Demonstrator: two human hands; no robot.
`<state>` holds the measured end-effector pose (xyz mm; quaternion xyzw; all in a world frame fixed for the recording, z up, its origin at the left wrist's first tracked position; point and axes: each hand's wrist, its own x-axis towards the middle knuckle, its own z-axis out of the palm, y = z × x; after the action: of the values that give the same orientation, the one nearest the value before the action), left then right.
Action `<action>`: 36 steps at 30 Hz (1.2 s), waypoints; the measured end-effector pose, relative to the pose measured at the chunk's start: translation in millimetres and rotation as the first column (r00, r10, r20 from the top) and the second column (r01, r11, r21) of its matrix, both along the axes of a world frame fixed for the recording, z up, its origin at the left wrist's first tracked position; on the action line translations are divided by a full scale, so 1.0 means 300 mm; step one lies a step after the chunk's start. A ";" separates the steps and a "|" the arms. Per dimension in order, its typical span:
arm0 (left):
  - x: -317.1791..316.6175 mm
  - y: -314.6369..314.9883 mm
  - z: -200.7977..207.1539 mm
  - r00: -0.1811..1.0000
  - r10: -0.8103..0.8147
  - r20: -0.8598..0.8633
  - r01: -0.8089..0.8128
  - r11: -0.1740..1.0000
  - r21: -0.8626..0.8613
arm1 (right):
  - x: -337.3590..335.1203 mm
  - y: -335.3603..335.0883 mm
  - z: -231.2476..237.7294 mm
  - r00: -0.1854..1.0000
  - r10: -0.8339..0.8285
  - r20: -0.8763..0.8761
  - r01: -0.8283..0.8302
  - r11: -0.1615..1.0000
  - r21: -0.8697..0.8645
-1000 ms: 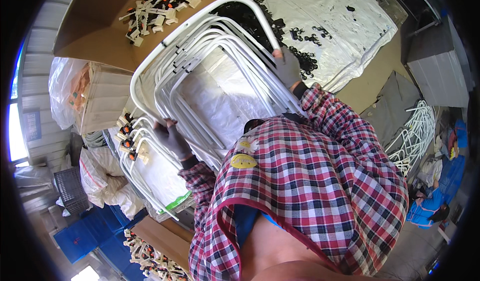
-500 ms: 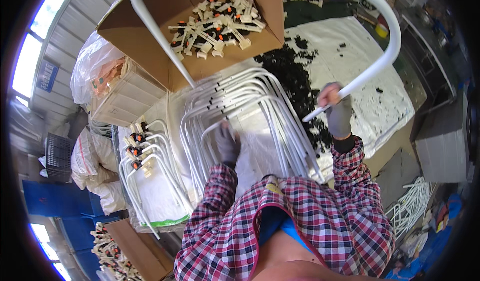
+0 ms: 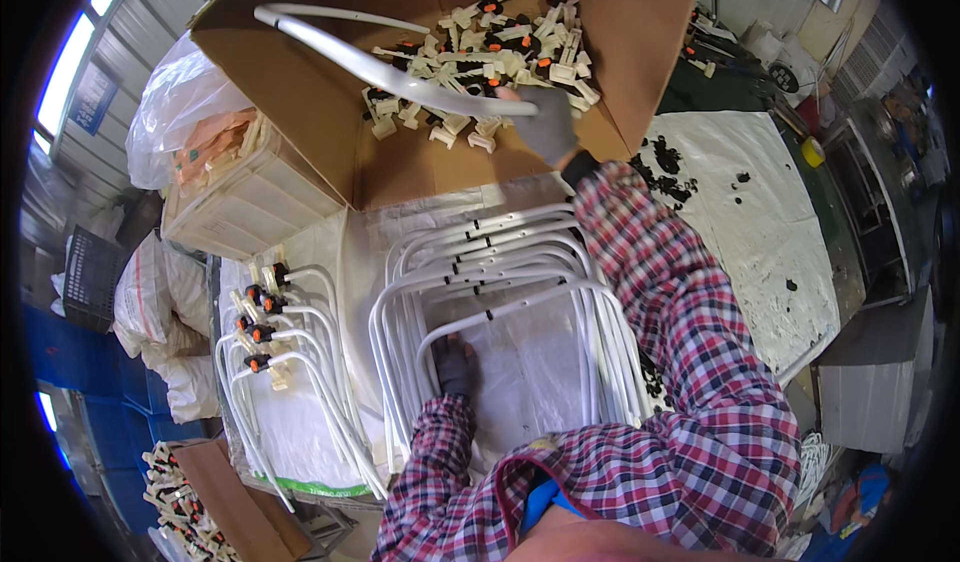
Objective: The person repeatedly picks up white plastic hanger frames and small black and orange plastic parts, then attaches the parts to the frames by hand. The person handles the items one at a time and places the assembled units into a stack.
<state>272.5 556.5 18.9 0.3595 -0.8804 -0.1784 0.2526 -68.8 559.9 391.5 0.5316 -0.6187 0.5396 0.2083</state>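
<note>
My right hand [image 3: 548, 127], in a grey glove with bare fingertips, is closed on one end of a bent white tube [image 3: 370, 72]. The tube crosses the opening of a large cardboard box [image 3: 420, 184], in front of cream plastic clips [image 3: 470, 57] with black and orange parts. Lower down, my left hand [image 3: 456, 367], gloved the same way, is closed at the left leg of the front U-shaped white tube frame [image 3: 545, 304]; its fingers are partly hidden. Several such frames lie nested behind it, with small black pieces on their crossbars.
Left of the stack stand smaller white frames [image 3: 325, 347] fitted with clips. A cream crate [image 3: 250, 197] sits beside the box. On the right, black pieces [image 3: 665, 167] lie on a white sheet [image 3: 765, 227]. Another box of clips [image 3: 185, 502] is at lower left.
My right hand has carried the bent tube left and away from me, over to the box. My left hand has shifted slightly nearer, staying at the stacked frames. The view has shifted too.
</note>
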 end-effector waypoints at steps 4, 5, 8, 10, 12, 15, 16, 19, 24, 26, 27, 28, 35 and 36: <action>-0.017 0.000 0.019 0.999 -0.016 0.031 0.012 0.994 0.112 | -0.273 -0.340 -0.203 0.991 -0.135 0.025 0.108 0.877 0.469; -0.011 -0.005 0.015 0.999 -0.030 0.033 0.026 0.994 0.109 | -0.321 -0.369 -0.260 0.988 -0.127 -0.084 0.152 0.811 0.564; 0.011 0.019 0.009 0.997 -0.052 0.057 0.047 0.995 0.090 | -0.423 -0.297 -0.386 0.995 -0.097 -0.004 0.075 0.737 0.671; 0.014 0.031 0.009 0.998 -0.057 0.020 0.056 0.997 0.045 | -0.461 -0.189 -0.392 0.976 -0.103 0.192 -0.040 0.782 0.621; 0.009 0.041 0.017 0.999 -0.034 -0.010 0.034 0.998 -0.051 | -0.483 -0.086 -0.353 0.946 -0.199 0.258 0.006 0.802 0.597; 0.003 0.064 0.046 1.000 -0.011 -0.015 0.012 0.996 0.085 | -0.474 0.111 -0.308 0.932 -0.104 0.347 -0.099 0.848 0.521; 0.001 0.066 0.051 1.000 -0.010 0.007 0.009 0.996 0.089 | -0.460 0.180 -0.309 0.934 -0.080 0.348 -0.114 0.857 0.503; -0.002 0.075 0.069 0.996 -0.019 -0.086 0.022 0.999 0.036 | -0.387 0.416 -0.312 0.894 -0.144 0.424 -0.101 0.859 0.503; -0.008 0.068 0.062 0.994 -0.024 -0.107 0.029 0.998 0.047 | -0.109 0.862 -0.270 0.914 -0.294 0.280 0.065 0.787 0.613; -0.007 0.058 0.050 0.998 -0.010 -0.064 0.018 0.992 0.121 | 0.029 1.000 -0.248 0.829 -0.364 0.426 0.078 0.828 0.556; -0.005 0.053 0.044 0.998 -0.009 -0.062 0.018 0.989 0.147 | 0.094 1.061 -0.241 0.854 -0.260 0.451 0.076 0.919 0.386; -0.003 0.050 0.040 0.999 -0.021 -0.031 0.021 1.000 0.000 | 0.128 1.107 -0.219 0.825 -0.251 0.507 0.097 0.945 0.311; 0.019 0.060 0.033 0.997 -0.025 -0.076 0.030 0.997 0.071 | -0.031 1.003 -0.060 0.870 -0.277 0.407 0.331 0.941 -0.066; 0.019 0.063 0.034 0.999 -0.021 -0.039 0.025 0.995 0.093 | -0.078 0.911 -0.032 0.913 -0.324 0.246 0.353 0.932 -0.083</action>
<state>278.2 575.6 29.0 0.3573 -0.8702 -0.2293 0.2501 -92.1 833.1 382.0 0.3366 -0.6862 0.5904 0.2594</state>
